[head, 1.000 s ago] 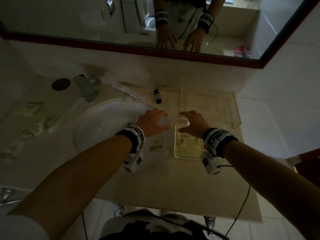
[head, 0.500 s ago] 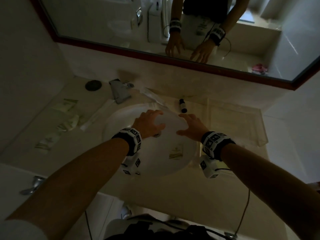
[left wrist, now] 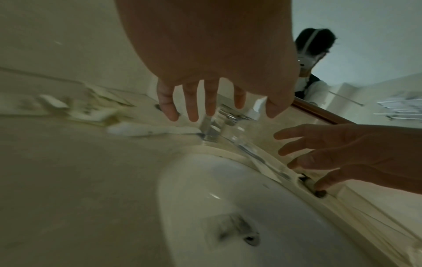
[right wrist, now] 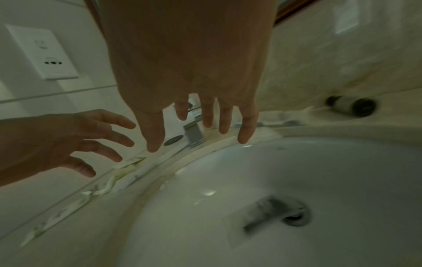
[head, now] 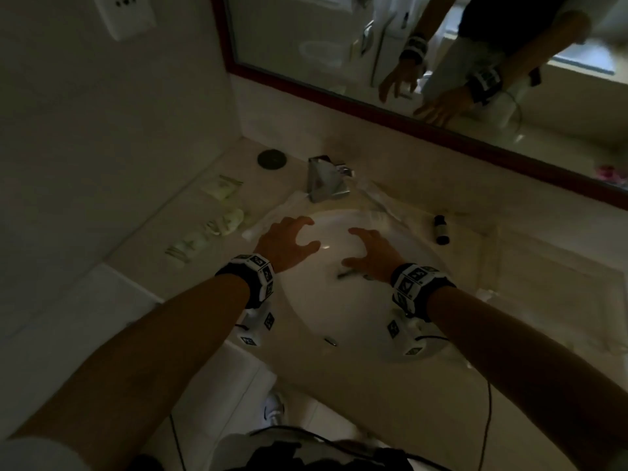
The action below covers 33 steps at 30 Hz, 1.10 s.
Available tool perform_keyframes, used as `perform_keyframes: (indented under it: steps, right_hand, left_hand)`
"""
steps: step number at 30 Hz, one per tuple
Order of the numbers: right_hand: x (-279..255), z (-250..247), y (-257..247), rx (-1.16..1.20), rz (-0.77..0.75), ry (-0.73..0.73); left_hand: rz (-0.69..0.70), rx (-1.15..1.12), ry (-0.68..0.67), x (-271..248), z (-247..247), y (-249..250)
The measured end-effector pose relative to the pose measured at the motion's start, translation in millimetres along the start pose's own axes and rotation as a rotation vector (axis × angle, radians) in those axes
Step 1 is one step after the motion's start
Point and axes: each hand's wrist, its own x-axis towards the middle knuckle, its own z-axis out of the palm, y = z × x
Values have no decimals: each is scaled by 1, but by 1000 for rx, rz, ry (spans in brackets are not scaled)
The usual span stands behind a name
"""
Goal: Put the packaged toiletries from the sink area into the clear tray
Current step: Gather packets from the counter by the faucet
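Note:
Both hands hover over the white sink basin point(head: 339, 317) with fingers spread and nothing in them. My left hand point(head: 302, 234) is near the basin's back left rim, just short of a long white packet point(head: 272, 219) beside the faucet point(head: 326, 181). My right hand point(head: 353, 248) is above the basin's middle. A flat packet point(right wrist: 262, 213) lies blurred by the drain point(right wrist: 294, 216). Several pale sachets point(head: 231, 222) lie on the left counter. A long clear packet point(head: 380, 205) and a small dark bottle point(head: 441, 229) lie behind the basin. The clear tray point(head: 550, 266) sits to the right.
The mirror point(head: 441, 45) runs along the back wall above the counter. A wall socket point(head: 125, 11) is on the left wall, and a round dark cap point(head: 272, 158) sits in the counter's back left corner. The counter's front edge point(head: 373, 385) is near my body.
Both hands have moved left from the clear tray's near corner to above the sink basin, and their fingers have spread. The head view has swung left with them.

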Motion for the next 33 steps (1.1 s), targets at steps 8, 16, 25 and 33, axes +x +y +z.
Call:
perform_keyframes:
  steps: [8, 16, 25, 33]
  right_hand:
    - [54, 39, -68, -9, -57, -55]
    - [77, 51, -82, -20, -55, -61]
    - [131, 65, -117, -16, -59, -106]
    - [173, 78, -146, -112, -91, -75]
  left_hand:
    - [-120, -28, 66, 5, -40, -76]
    - [-170, -3, 101, 12, -51, -99]
    - [-330, 37, 123, 46, -71, -143]
    - [-344, 212, 111, 74, -80, -169]
